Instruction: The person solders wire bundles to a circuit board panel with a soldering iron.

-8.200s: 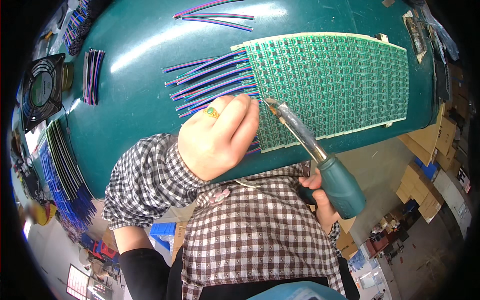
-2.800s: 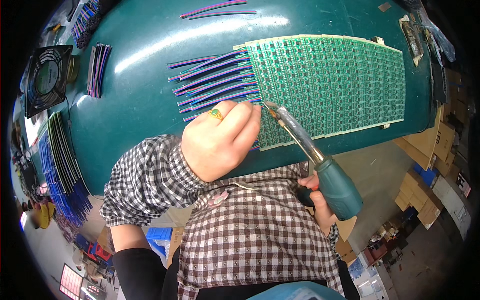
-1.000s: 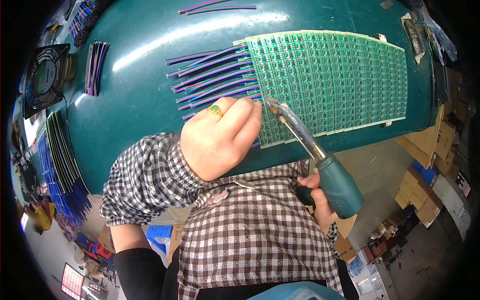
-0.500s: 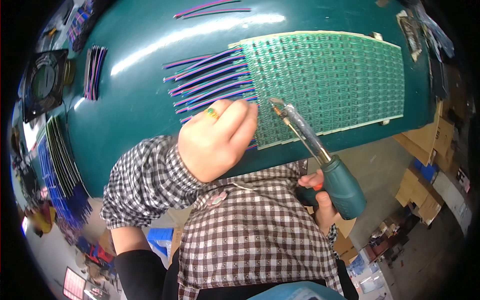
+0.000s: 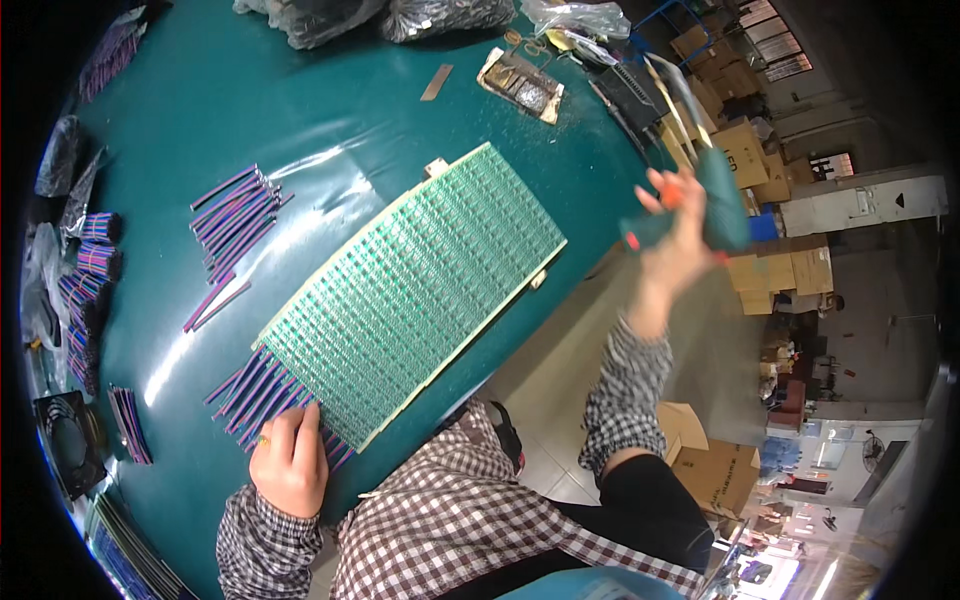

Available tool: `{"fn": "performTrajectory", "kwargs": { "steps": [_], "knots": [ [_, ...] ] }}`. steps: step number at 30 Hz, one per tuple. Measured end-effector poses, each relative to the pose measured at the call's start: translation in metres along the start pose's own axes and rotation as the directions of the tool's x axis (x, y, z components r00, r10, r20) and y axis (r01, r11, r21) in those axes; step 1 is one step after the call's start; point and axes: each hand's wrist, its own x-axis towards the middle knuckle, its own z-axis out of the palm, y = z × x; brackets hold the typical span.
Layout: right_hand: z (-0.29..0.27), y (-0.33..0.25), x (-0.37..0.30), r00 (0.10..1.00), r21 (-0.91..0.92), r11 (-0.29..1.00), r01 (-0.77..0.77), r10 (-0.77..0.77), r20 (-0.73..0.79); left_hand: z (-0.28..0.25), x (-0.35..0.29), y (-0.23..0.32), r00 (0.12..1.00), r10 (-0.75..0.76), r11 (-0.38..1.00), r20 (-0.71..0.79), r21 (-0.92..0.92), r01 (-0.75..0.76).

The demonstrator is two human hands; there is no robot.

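Observation:
A green panel of small circuit boards lies aslant on the green table. Several multicoloured wires stick out from its near left edge. My left hand rests at that edge, its fingers pinched together over the wires; the exact spot of the pinch is hidden. Out to the right, past the table edge, my right hand is wrapped round the handle of a dark green soldering gun. The gun's metal tip points up, near the far right corner of the table, and the hand is slightly blurred.
Loose wires lie in a pile beyond the panel. A stained shallow tray and a small flat strip sit farther back, near dark plastic bags. Wire bundles and a black fan line the left. Cardboard boxes stand at right.
My right hand has swung the soldering gun away from the panel's wired edge, up and to the right. My left hand stays at the wires. The view has turned, showing more of the table's far side.

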Motion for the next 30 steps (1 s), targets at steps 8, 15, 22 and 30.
{"fn": "performTrajectory", "kwargs": {
  "steps": [8,15,22,30],
  "knots": [
    [0.008,0.048,0.043,0.944,-0.19,0.963,-0.192,0.234,0.232,0.001,0.006,-0.002,0.996,0.085,0.995,0.016,0.042,-0.086],
    [-0.059,-0.042,-0.052,0.798,-0.101,0.84,-0.533,0.538,0.269,0.003,0.013,-0.004,0.992,0.126,0.992,-0.029,0.032,-0.125],
    [-0.055,-0.067,-0.161,0.498,-0.027,0.57,-0.821,0.739,0.454,0.005,0.005,-0.008,0.995,0.098,0.995,-0.01,0.008,-0.098],
    [-0.049,-0.084,-0.212,0.396,-0.361,0.656,-0.663,0.717,0.574,0.012,0.001,-0.008,0.996,0.092,0.995,-0.023,0.051,-0.09]
  ]
}}
